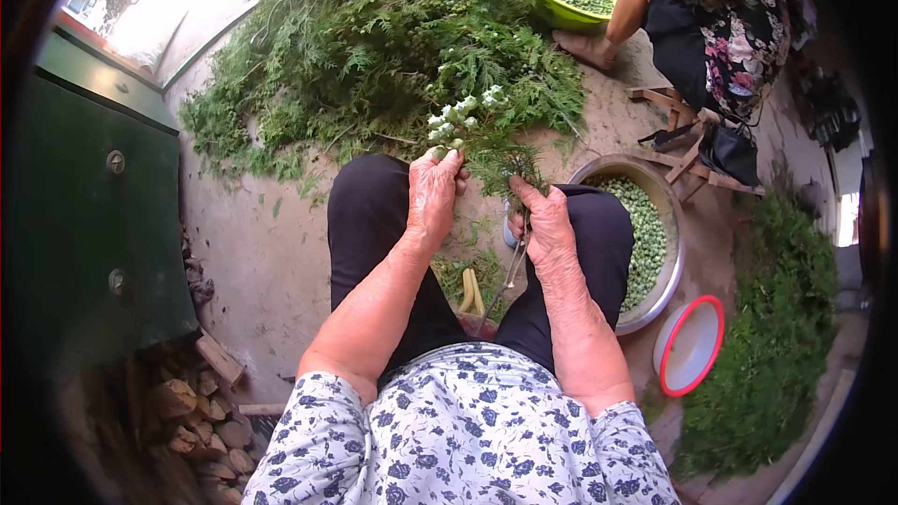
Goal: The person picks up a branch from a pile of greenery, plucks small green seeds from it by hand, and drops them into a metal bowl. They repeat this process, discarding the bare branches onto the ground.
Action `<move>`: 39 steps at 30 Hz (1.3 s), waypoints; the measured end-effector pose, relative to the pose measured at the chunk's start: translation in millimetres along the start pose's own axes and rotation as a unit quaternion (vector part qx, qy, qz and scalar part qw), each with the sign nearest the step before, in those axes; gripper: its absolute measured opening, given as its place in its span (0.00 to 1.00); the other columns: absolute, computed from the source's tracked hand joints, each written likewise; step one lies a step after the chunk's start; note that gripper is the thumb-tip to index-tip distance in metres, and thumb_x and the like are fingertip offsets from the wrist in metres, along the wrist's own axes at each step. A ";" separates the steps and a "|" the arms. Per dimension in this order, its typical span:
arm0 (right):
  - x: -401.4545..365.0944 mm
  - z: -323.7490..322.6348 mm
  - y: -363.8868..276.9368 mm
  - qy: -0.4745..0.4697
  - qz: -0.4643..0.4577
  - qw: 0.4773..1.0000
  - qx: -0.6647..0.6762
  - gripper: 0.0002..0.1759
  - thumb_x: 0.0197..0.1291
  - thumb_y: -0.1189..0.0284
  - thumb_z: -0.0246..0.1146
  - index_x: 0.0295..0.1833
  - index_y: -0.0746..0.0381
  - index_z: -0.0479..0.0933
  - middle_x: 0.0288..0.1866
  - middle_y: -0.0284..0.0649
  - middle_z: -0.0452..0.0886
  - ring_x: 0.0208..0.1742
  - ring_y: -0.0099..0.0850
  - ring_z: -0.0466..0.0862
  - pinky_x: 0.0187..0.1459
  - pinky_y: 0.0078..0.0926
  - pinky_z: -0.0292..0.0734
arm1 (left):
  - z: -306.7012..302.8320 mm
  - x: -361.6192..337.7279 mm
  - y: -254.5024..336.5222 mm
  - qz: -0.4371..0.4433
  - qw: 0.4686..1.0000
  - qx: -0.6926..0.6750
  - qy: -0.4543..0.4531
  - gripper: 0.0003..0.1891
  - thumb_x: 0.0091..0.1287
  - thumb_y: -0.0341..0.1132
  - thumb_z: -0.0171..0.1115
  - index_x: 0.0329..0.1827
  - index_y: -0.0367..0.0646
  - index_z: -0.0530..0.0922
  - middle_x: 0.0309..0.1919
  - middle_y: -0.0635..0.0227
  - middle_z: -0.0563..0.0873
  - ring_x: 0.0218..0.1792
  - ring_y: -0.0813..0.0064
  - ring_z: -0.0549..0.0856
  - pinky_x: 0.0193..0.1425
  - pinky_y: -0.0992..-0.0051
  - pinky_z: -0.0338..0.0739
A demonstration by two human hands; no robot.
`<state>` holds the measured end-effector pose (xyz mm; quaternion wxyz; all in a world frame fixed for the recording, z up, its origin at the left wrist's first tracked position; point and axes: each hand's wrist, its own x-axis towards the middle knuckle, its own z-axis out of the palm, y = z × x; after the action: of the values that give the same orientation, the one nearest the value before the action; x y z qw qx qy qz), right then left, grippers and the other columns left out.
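A green leafy sprig (486, 145) with pale green-white cones at its top is held up above my knees. My left hand (435, 189) is closed around its upper part, just under the cone cluster (463, 117). My right hand (543, 220) grips the lower stem, fingers closed on it. Both hands sit over my black trousers. A metal bowl (666, 266) of small green cones rests on the ground just right of my right knee.
A big heap of green branches (374, 47) covers the ground ahead. Another person sits at the upper right beside a yellow-green basin (561, 9) of cones. A red-rimmed white dish (690, 346) and more greenery (776, 346) lie at right. Stacked firewood (196, 411) and a green door (84, 215) stand left.
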<state>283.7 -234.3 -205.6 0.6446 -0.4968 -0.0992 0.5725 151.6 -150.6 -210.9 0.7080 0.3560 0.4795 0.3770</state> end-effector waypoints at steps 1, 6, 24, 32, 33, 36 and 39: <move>-0.5 2.7 0.8 0.000 0.001 1.000 -0.001 0.10 0.55 0.74 0.66 0.40 0.61 0.73 0.27 0.29 0.73 0.17 0.18 0.69 0.13 0.17 0.60 | 0.9 0.1 -1.6 0.000 1.000 -0.004 0.019 0.08 0.67 0.36 0.57 0.33 0.43 0.74 0.20 0.76 0.74 0.18 0.88 0.72 0.16 0.82 0.62; -2.5 1.3 -2.9 0.032 -0.002 0.999 0.003 0.09 0.56 0.74 0.65 0.40 0.63 0.73 0.27 0.31 0.74 0.15 0.19 0.68 0.13 0.17 0.61 | -1.1 10.3 2.8 -0.050 0.985 -0.133 0.098 0.08 0.69 0.35 0.52 0.32 0.42 0.74 0.19 0.75 0.74 0.16 0.87 0.68 0.19 0.87 0.65; 41.5 -31.8 57.1 -0.013 -0.208 0.978 0.028 0.13 0.59 0.65 0.60 0.40 0.65 0.73 0.30 0.35 0.75 0.28 0.23 0.73 0.29 0.21 0.69 | 61.7 -48.0 16.3 0.170 0.944 0.151 -0.237 0.12 0.66 0.37 0.59 0.40 0.35 0.80 0.35 0.66 0.82 0.34 0.81 0.80 0.42 0.78 0.73; 16.1 0.0 28.2 0.081 -0.253 0.904 -0.334 0.28 0.60 0.69 0.60 0.65 0.62 0.65 0.35 0.43 0.79 0.30 0.27 0.80 0.30 0.26 0.75 | 10.1 10.1 3.8 -0.071 0.997 0.039 -0.016 0.22 0.65 0.51 0.59 0.46 0.38 0.76 0.38 0.64 0.82 0.39 0.72 0.81 0.43 0.72 0.75; 11.4 5.0 27.7 0.065 -0.287 0.871 -0.392 0.28 0.59 0.70 0.61 0.65 0.62 0.65 0.40 0.46 0.79 0.35 0.34 0.80 0.37 0.29 0.75 | 12.8 14.7 4.7 -0.070 0.997 -0.012 -0.006 0.19 0.64 0.50 0.60 0.41 0.41 0.76 0.35 0.68 0.81 0.34 0.75 0.79 0.39 0.75 0.73; -1.2 17.4 27.6 0.038 -0.301 0.842 -0.447 0.29 0.57 0.72 0.62 0.65 0.62 0.65 0.52 0.51 0.77 0.50 0.48 0.77 0.53 0.35 0.70 | 11.5 30.1 0.0 -0.084 0.988 -0.125 0.019 0.15 0.63 0.47 0.63 0.39 0.45 0.78 0.32 0.73 0.80 0.30 0.79 0.78 0.36 0.79 0.71; -9.6 20.0 32.5 -0.005 -0.268 0.868 -0.419 0.31 0.54 0.77 0.60 0.66 0.63 0.63 0.47 0.55 0.79 0.50 0.50 0.78 0.51 0.38 0.71 | 12.4 24.0 4.5 -0.067 0.987 -0.130 -0.059 0.13 0.60 0.41 0.66 0.42 0.45 0.79 0.34 0.71 0.82 0.31 0.79 0.78 0.38 0.77 0.70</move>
<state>245.8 -236.6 -216.2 0.5039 -0.6715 -0.4625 0.2851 168.6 -129.4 -213.3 0.7990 0.2500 0.4061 0.3662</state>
